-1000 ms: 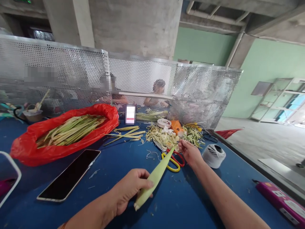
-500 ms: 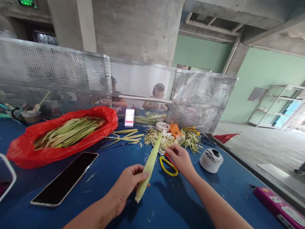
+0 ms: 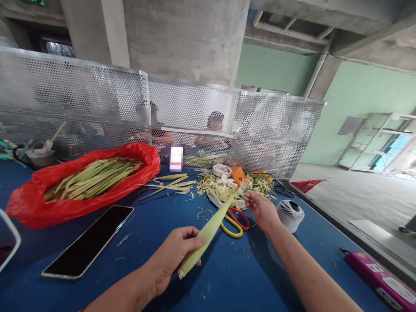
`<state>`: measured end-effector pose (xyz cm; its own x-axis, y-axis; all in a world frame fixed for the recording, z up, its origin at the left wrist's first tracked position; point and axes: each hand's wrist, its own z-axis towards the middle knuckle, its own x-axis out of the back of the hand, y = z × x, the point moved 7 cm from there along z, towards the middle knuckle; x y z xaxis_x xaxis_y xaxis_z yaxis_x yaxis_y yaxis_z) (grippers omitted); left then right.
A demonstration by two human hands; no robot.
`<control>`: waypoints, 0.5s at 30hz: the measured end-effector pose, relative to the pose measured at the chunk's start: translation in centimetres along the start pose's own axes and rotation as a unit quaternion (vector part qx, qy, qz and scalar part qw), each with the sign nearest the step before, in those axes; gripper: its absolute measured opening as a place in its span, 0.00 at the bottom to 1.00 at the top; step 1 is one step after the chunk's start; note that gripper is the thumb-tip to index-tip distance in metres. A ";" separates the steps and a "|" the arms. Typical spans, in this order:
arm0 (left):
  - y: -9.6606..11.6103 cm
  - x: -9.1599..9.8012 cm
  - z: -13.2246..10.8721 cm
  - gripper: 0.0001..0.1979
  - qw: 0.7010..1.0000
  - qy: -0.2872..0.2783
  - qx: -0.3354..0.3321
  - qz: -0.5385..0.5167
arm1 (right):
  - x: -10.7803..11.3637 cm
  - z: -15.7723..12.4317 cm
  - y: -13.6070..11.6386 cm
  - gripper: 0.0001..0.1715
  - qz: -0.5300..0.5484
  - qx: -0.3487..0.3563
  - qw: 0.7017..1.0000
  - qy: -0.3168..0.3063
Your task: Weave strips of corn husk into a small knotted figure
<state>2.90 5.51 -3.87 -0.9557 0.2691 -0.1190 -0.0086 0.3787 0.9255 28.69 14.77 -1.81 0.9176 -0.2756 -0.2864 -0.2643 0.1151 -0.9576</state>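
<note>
Sitting well left of the scissors [image 3: 234, 235], a red bag [image 3: 65, 211] holds long green and straw-coloured strips [image 3: 100, 180]. Also left of the scissors, but closer to the person, a phone [image 3: 89, 242] lies dark side up on the blue table [image 3: 156, 216]. Loose strips [image 3: 172, 189] lie behind and left of the scissors. In front and left of the scissors is the left hand [image 3: 182, 247], its fingers closed around the lower part of the husk [image 3: 212, 227], thumb on top. The pale green husk slants from there to its narrow tip at the scissors; I cannot make out whether they touch. The scissors show 1 yellow loop and 1 red loop. Behind them are scraps [image 3: 214, 186], a white roll [image 3: 222, 170] and an orange bundle [image 3: 236, 173]. Just right of the scissors hovers the right hand [image 3: 260, 210], fingers half curled, tips close together; whether they pinch something thin is unclear. Farther right of the scissors stand a spool [image 3: 290, 219] and, nearest the person, a purple case [image 3: 378, 275].
</note>
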 end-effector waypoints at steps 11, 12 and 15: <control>0.7 0.2 0.4 0.14 0.981 -0.007 -0.053 -0.185 | -6.5 -6.4 -1.9 0.08 -0.354 0.222 0.901 -0.118; 0.9 0.2 0.4 0.14 0.981 -0.003 -0.065 -0.185 | -7.7 -7.3 -1.1 0.10 -0.361 0.211 0.892 -0.170; 1.2 0.5 0.4 0.15 0.979 0.011 -0.095 -0.177 | -10.0 -9.8 2.2 0.15 -0.292 0.078 0.908 -0.291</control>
<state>2.51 6.41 -3.00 -0.8890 0.1299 -0.4392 -0.3938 0.2726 0.8778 16.02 8.43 -1.33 0.9013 0.2117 0.3780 0.3218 0.2573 -0.9112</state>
